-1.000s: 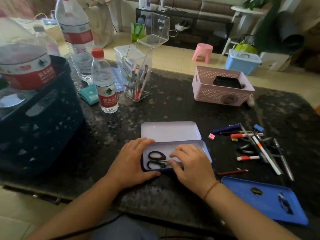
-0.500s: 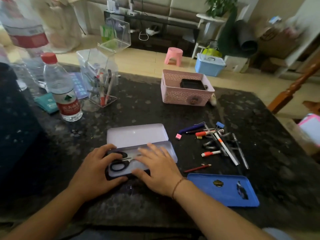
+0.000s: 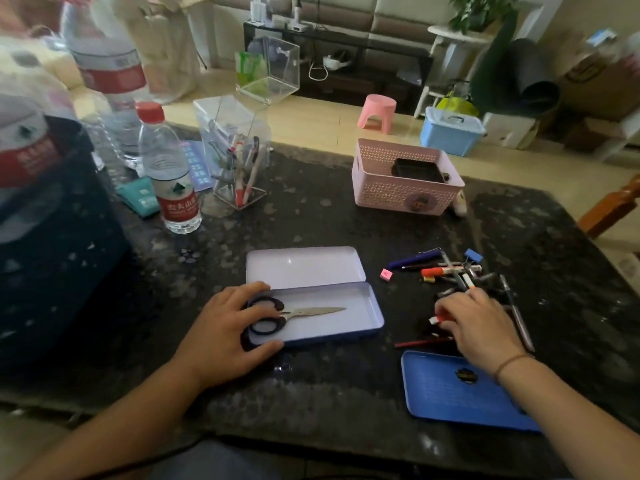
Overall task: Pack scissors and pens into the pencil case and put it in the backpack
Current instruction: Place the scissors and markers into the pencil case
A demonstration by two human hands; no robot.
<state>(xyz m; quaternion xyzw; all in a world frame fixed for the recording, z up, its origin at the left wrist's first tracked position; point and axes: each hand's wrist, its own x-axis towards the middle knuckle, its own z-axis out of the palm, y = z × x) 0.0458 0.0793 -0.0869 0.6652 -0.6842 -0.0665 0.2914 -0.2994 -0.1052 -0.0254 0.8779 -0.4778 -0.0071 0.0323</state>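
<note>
An open tin pencil case [image 3: 360,308] lies at the table's middle, its lid flat behind it. Black-handled scissors [image 3: 294,313] lie inside, blades pointing right. My left hand [image 3: 225,327] holds the case's left end, fingers and thumb curled round its edge. A heap of pens [image 3: 446,271] lies to the right of the case. My right hand [image 3: 474,323] is on the near side of that heap, fingers closing on a red-and-white pen [image 3: 437,319]. A red pencil [image 3: 419,342] lies just below. No backpack can be made out.
A blue lid [image 3: 450,393] lies at the near right. A pink basket [image 3: 401,192] stands behind. A clear acrylic pen holder [image 3: 239,168], water bottles [image 3: 173,181] and a dark crate [image 3: 52,237] fill the left side. A small pink eraser [image 3: 385,274] lies by the pens.
My right hand has left the scissors in the case and moved right to the pen heap. My left hand has stayed on the case's left end.
</note>
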